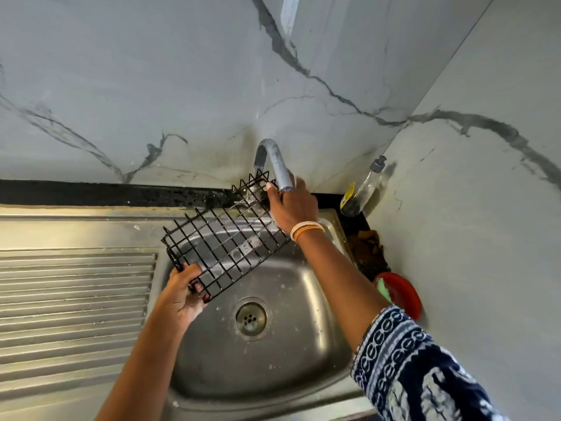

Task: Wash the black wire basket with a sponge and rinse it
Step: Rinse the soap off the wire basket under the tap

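Note:
The black wire basket [226, 241] hangs tilted over the steel sink [306, 302], its far end up under the spout of the curved metal tap [273, 161]. My left hand [185, 291] grips the basket's near corner, fingers curled round the wires. My right hand [293, 203] reaches to the foot of the tap behind the basket's far end; what its fingers hold is hidden. A green sponge [383, 288] lies in a red dish [408, 294] at the sink's right edge.
A ribbed steel draining board [73, 302] lies left of the basin. The drain [251, 318] sits in the basin's middle. A clear soap bottle [362, 188] leans in the corner of the marble walls. Brown scraps [367, 249] lie on the black counter strip.

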`<state>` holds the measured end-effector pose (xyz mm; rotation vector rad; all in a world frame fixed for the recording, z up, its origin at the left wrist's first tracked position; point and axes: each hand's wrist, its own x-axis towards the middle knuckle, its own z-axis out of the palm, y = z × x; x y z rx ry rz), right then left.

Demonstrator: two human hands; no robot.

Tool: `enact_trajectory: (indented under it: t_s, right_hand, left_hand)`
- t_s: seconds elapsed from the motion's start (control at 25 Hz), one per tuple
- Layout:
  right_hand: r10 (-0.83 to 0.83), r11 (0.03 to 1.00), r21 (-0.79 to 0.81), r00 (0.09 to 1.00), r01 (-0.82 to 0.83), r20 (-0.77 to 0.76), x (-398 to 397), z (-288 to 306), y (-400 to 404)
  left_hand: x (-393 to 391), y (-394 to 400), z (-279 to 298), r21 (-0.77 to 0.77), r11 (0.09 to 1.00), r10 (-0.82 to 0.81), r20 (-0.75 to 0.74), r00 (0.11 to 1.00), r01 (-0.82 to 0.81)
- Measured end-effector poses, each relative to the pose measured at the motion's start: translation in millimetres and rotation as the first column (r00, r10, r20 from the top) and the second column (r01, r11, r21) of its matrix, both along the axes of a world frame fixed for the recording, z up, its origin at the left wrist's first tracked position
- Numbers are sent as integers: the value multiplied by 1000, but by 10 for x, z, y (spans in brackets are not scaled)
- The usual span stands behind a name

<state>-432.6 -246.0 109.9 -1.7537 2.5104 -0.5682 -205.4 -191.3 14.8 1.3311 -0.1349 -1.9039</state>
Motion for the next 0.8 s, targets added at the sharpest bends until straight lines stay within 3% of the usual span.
enact_trajectory:
  t_s: [0.08,0.16,0.24,0.36,0.52,0.64,0.72,0.8]
  right_hand:
    - [-47,989,147,949,0,313,-56,75,-10]
    - [-10,966,241,922,-91,388,-113,127,-35]
    - [-57,964,253,865,-83,499,-191,165,-60]
    - [-165,971,238,632,-32,757,-351,159,-53]
    - [-183,983,185,233,14,955,-511,181,62]
    - [-192,981,193,22,-17,981,-540,302,157]
    - [-197,980,197,-103,-9,975,-528,348,249]
    - [-189,980,197,-224,15,956,-549,318,287]
  left_hand:
    - [-41,76,-63,45,999,-3,-67,998,6]
    - [-73,151,-90,66,998,7,-110,994,0]
    - [-90,200,-59,61,998,-4,-136,991,12]
    - [-137,142,84,26,992,-117,-160,980,122]
    - [-337,-123,218,132,990,-50,32,998,46]
    - [-439,-237,283,118,986,93,208,974,-120]
    - [-453,-233,313,70,974,195,245,950,-218]
    - [-489,-213,341,2,995,93,331,939,-100]
